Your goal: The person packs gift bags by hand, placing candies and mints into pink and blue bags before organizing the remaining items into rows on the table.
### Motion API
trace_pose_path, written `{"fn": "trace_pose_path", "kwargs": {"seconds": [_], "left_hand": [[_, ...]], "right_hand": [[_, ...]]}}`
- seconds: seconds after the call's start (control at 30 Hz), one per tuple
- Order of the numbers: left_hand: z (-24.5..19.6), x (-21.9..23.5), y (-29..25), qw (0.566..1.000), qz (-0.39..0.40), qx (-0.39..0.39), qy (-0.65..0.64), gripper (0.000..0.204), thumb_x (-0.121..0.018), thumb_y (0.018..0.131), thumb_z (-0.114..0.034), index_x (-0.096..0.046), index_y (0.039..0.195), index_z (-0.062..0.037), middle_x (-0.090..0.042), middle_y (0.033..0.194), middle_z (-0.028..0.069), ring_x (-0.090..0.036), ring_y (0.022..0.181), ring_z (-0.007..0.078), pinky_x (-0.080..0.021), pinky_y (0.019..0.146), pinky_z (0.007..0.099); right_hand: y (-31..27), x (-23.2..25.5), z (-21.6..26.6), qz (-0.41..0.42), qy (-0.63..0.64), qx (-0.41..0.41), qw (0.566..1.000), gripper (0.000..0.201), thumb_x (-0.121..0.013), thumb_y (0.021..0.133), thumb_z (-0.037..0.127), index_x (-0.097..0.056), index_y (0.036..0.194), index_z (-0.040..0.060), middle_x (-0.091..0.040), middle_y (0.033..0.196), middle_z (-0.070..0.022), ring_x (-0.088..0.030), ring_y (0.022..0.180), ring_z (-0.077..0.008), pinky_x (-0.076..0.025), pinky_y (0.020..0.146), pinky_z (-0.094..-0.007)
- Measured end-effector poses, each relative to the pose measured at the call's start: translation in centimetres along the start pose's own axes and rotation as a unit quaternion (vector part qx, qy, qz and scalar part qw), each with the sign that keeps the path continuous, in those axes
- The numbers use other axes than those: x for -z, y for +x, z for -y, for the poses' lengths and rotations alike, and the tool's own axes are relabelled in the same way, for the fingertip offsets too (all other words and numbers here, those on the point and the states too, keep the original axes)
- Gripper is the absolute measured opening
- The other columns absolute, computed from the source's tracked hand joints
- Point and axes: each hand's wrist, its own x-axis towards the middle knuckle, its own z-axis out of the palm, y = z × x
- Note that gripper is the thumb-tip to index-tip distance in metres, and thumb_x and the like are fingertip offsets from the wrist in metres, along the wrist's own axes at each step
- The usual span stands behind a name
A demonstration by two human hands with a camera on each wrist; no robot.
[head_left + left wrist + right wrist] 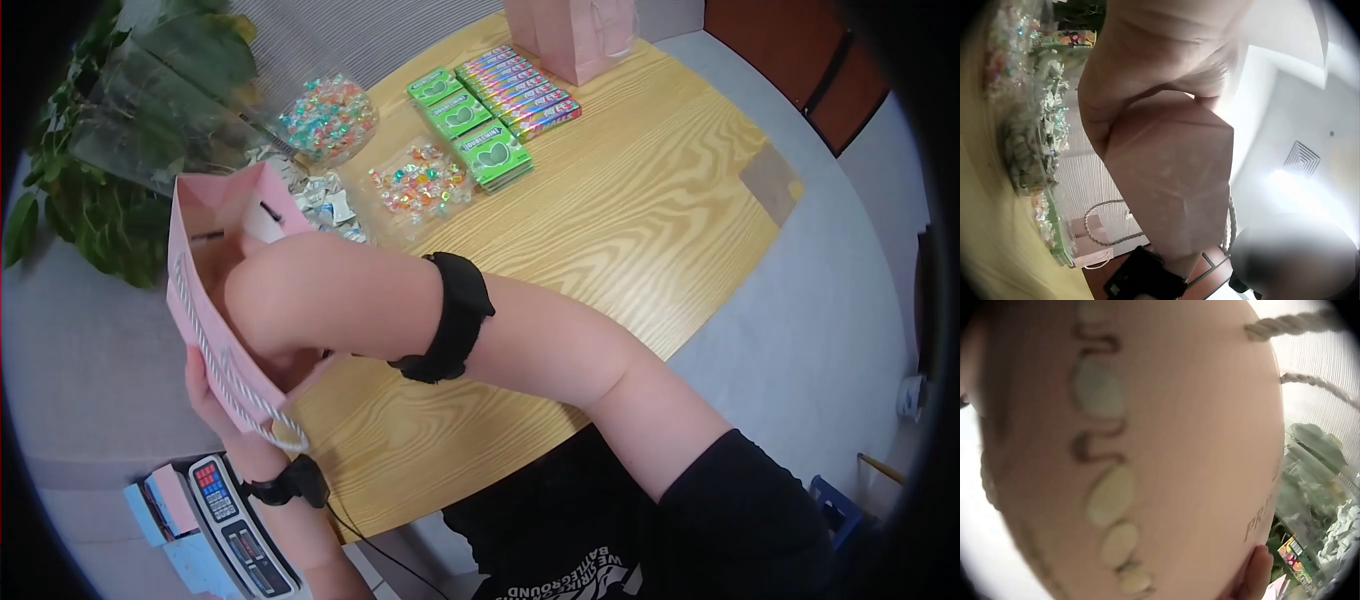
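Observation:
A pink paper bag [190,290] with twisted white rope handles is tilted at the table's left edge, its mouth facing me. My left hand [205,390] holds it from outside, low on its side; in the left wrist view the hand [1154,56] curls against the bag's folded base [1172,169]. My right hand [262,305] reaches into the bag's mouth, its fingers hidden inside. The right wrist view is filled by the bag's printed panel [1197,425], with a fingertip [1257,572] at its lower edge.
Beside the bag lie white-wrapped candies [330,200], loose colourful candies [425,185] and a clear container of candies [330,115]. Green gum packs [492,155] and striped candy sticks [520,90] stand behind. A second pink bag [575,40], plant [100,130] and scale [240,525] surround them.

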Motion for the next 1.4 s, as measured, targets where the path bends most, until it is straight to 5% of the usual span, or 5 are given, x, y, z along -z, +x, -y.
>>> {"fn": "trace_pose_path", "kwargs": {"seconds": [0.2, 0.4, 0.53, 0.87, 1.4], "left_hand": [[1.0, 4.9, -5.1, 0.994, -0.074, 0.023, 0.070, 0.094, -0.061, 0.078, -0.059, -0.028, 0.148, -0.0044, -0.037, 0.148, 0.0171, -0.037, 0.136, 0.0321, -0.026, 0.114, 0.0443], [3.0, 7.5, -5.8, 0.998, 0.005, 0.053, 0.044, 0.080, -0.054, 0.086, -0.058, -0.033, 0.144, -0.0067, -0.041, 0.144, 0.0118, -0.041, 0.131, 0.0270, -0.033, 0.110, 0.0416], [3.0, 8.0, -4.9, 0.992, 0.090, 0.080, 0.049, 0.060, -0.056, 0.089, -0.042, -0.045, 0.132, -0.0009, -0.054, 0.128, 0.0132, -0.054, 0.116, 0.0255, -0.046, 0.098, 0.0389], [5.3, 8.6, -2.1, 0.964, 0.155, 0.216, -0.030, 0.092, -0.078, 0.076, -0.024, -0.026, 0.147, -0.0019, -0.045, 0.141, 0.0100, -0.047, 0.129, 0.0240, -0.042, 0.105, 0.0392], [6.0, 8.1, -1.1, 0.951, 0.203, 0.232, 0.014, 0.090, -0.074, 0.079, -0.012, -0.020, 0.151, -0.0081, -0.040, 0.145, 0.0071, -0.043, 0.132, 0.0219, -0.037, 0.109, 0.0393]], "right_hand": [[4.1, -4.1, 2.0, 0.280, -0.018, -0.242, 0.929, 0.028, -0.075, 0.065, 0.030, -0.064, 0.076, 0.0060, -0.063, 0.077, -0.0084, -0.056, 0.072, -0.0232, -0.049, 0.071, -0.0308], [1.6, -3.4, 2.5, 0.118, -0.138, 0.051, 0.982, 0.030, -0.073, 0.064, 0.028, -0.065, 0.079, 0.0034, -0.064, 0.077, -0.0129, -0.057, 0.072, -0.0274, -0.049, 0.069, -0.0335], [5.8, 1.0, 5.7, 0.394, -0.126, -0.103, 0.904, 0.020, -0.067, 0.071, 0.017, -0.064, 0.076, -0.0026, -0.063, 0.069, -0.0144, -0.059, 0.063, -0.0311, -0.049, 0.059, -0.0355], [-0.8, 14.4, -5.2, -0.080, -0.262, -0.156, 0.949, 0.022, -0.063, 0.089, 0.015, -0.069, 0.108, 0.0049, -0.070, 0.097, -0.0090, -0.067, 0.084, -0.0218, -0.053, 0.075, -0.0337], [-10.8, 21.1, -7.6, 0.196, -0.515, -0.189, 0.812, 0.022, -0.073, 0.079, 0.021, -0.073, 0.099, 0.0118, -0.066, 0.101, -0.0092, -0.059, 0.099, -0.0284, -0.047, 0.083, -0.0410]]}}
